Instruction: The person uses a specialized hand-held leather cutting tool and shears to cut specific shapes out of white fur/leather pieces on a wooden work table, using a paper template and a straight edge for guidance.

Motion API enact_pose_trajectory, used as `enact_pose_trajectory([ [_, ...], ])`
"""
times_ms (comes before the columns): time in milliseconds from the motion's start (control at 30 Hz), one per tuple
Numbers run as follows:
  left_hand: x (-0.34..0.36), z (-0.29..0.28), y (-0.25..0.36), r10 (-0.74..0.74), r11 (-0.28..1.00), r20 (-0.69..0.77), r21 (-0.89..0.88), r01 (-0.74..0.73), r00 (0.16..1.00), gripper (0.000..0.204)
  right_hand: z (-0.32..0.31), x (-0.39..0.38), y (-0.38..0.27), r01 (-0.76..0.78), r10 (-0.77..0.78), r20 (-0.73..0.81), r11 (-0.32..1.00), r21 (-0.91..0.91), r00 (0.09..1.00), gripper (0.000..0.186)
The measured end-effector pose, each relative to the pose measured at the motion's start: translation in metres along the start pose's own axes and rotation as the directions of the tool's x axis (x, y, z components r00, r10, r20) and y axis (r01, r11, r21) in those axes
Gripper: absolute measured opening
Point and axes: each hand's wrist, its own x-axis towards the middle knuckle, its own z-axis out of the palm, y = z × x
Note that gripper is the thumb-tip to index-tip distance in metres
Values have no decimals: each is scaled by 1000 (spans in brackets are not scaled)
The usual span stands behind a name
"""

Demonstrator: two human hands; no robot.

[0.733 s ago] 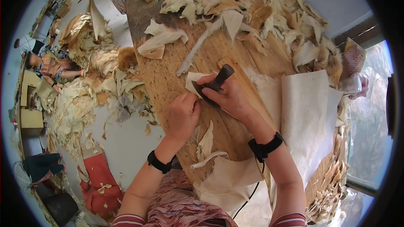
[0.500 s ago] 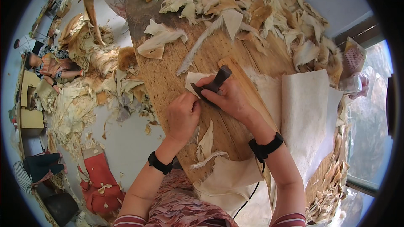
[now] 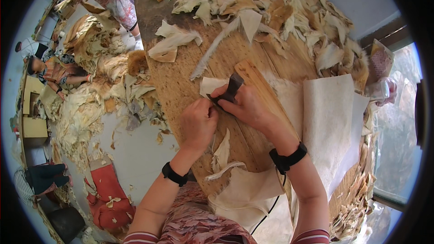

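My right hand (image 3: 250,106) grips a dark leather knife (image 3: 233,86), its broad blade end pointing left toward my left hand. Fingers curled and pressed together, my left hand (image 3: 198,121) is closed at the near end of a small white hide piece (image 3: 210,86). Its fingertips are partly hidden, and the blade is close beside them, over the hide. Under both hands is a worn wooden board table (image 3: 181,88). A narrow wooden strip (image 3: 260,83) lies just beyond my right hand. Nearer me are a thin hide scrap (image 3: 221,151) and a larger pale hide (image 3: 246,187).
Hide scraps (image 3: 253,0) pile along the table's far edge. A folded white hide (image 3: 326,117) lies at right, near a clear jar (image 3: 379,91). Heaped hides (image 3: 74,117) and a red cloth-covered seat (image 3: 108,194) stand left. A person (image 3: 115,0) is at upper left; others sit farther left.
My right hand and the knife have shifted slightly toward me, and the knife's tilt differs a little. My left hand has moved slightly right. The person at upper left now shows more.
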Motion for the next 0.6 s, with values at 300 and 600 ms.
enact_pose_trajectory([
  [300, -4, 1, -6, -39, 996, -22, -81, 37, 999, 7, -9, 5, -31, -109, 113, 85, 993, -52, 990, 22],
  [600, -8, -2, -4, -130, 973, -14, -193, 125, 991, 9, 2, 14, -20, -1, 2, 48, 1000, -23, 999, 20],
])
